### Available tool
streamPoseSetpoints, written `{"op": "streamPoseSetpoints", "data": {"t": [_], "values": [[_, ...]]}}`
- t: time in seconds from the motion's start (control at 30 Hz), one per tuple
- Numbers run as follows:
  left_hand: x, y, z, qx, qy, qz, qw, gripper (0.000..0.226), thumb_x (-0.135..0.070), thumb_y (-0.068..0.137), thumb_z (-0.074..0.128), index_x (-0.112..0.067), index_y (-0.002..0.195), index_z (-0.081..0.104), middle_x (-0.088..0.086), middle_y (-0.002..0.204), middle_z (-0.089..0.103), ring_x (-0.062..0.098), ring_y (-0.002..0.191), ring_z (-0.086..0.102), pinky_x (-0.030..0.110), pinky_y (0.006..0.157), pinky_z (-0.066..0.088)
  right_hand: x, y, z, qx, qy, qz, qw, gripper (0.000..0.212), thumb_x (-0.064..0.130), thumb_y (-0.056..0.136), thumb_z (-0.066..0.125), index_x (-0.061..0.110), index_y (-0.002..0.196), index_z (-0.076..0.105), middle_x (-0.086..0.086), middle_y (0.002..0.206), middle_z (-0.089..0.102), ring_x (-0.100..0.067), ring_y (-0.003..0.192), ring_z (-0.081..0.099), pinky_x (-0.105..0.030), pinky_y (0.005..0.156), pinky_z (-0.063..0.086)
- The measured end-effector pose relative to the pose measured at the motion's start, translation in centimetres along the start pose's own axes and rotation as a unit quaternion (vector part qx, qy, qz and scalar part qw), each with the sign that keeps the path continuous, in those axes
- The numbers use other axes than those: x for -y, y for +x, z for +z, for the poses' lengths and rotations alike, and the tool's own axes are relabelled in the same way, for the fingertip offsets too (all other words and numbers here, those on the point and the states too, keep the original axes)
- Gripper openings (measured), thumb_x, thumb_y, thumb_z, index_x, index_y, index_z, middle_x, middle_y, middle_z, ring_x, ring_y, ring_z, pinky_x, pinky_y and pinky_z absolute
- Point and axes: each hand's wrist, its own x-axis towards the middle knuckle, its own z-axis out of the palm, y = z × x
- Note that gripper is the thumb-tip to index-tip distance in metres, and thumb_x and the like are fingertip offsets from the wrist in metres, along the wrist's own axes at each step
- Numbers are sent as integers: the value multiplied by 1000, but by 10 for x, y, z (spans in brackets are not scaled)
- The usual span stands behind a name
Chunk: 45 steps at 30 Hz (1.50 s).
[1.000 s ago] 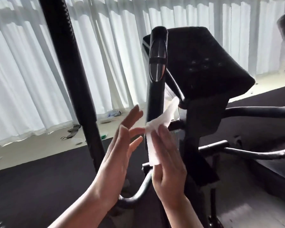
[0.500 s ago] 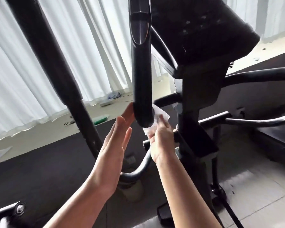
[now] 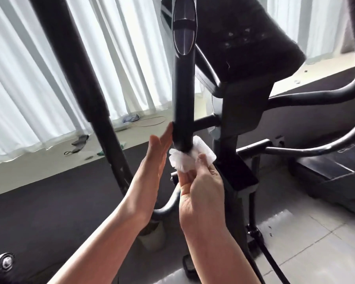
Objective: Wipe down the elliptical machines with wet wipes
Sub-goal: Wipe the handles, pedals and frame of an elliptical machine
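Observation:
A black elliptical machine fills the head view, its console (image 3: 244,37) at the top. One upright black handlebar grip (image 3: 182,89) with a silver sensor plate stands in the centre. My right hand (image 3: 201,189) pinches a crumpled white wet wipe (image 3: 184,158) against the lower end of this grip. My left hand (image 3: 154,165) is held flat with straight fingers, its fingertips touching the left side of the grip's lower end. It holds nothing.
A thick black swing arm (image 3: 80,78) runs up the left. Curved black handlebars (image 3: 316,97) reach right. White curtains (image 3: 29,89) hang behind. Small clutter and a cable (image 3: 131,119) lie on the pale floor strip. Dark mat below left, grey tiles (image 3: 305,242) below right.
My right hand has slid the wipe down the grip to its lower end, and the wipe is now bunched up. My left hand stays flat beside the grip. The camera has tilted downward.

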Motion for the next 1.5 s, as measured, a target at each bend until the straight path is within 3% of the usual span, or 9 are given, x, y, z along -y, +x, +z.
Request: {"op": "streamPoseSetpoints", "data": {"t": [0.17,0.27,0.4,0.6,1.03,1.1,1.17,1.4,1.5], "values": [[2,-2,-7,2,-71,3,997,63,-58,87,22,-33,141,44,-20,146,48,-8,135,39,27,120,18,2,-19,1,25,-3,-48,999,29,19,102,47,3,114,67,-10,107,74,-18,103,70,-28,88,56],[2,-7,-10,-19,-93,25,995,62,-55,88,23,-31,140,46,-21,142,52,-7,133,42,22,115,24,2,-21,2,14,-120,-229,966,26,25,103,46,17,105,71,0,106,75,-11,104,69,-26,92,54],[4,-12,-19,-35,-95,44,994,63,-56,90,25,-28,142,46,-22,142,51,-7,132,44,27,118,25,28,11,1,84,-448,-621,638,23,15,98,52,11,112,70,-6,122,63,-17,120,58,-30,95,49],[8,-25,-28,-37,-92,48,994,88,-93,64,45,-44,137,44,-25,143,50,-6,133,43,34,117,27,77,73,19,212,-696,-665,169,27,18,98,51,7,113,71,-15,145,49,-33,139,38,-54,115,31],[23,-55,-25,-53,-121,11,991,66,-92,69,41,-59,125,52,-27,139,52,-6,132,44,38,118,28,40,92,-48,307,-701,-635,-104,21,-1,94,53,1,102,72,-12,105,71,-28,112,57,-38,115,32],[26,-57,-28,-67,-129,2,989,55,-78,82,39,-52,129,50,-27,136,54,-6,131,45,38,118,29,38,93,-67,300,-729,-609,-83,22,-2,91,53,3,95,74,-9,98,72,-27,106,63,-37,114,35],[28,-59,-32,-70,-119,0,990,46,-64,89,42,-47,130,51,-27,135,56,-7,130,46,35,117,31,41,85,-79,294,-758,-582,6,23,3,90,53,7,91,75,-6,97,74,-23,102,68,-34,113,37],[40,-66,-14,17,-64,-30,997,51,-42,78,76,-32,125,61,-16,126,64,-3,121,55,23,106,42,38,-11,-47,223,-712,-316,586,32,43,99,52,23,82,69,10,70,64,-6,68,58,-25,66,46],[41,-70,-2,52,-110,-55,991,37,-34,73,74,-24,109,69,-6,100,74,9,93,71,21,74,55,46,-34,-35,190,-679,-269,656,37,39,95,54,34,58,57,17,53,47,1,53,43,-16,57,38]]}}
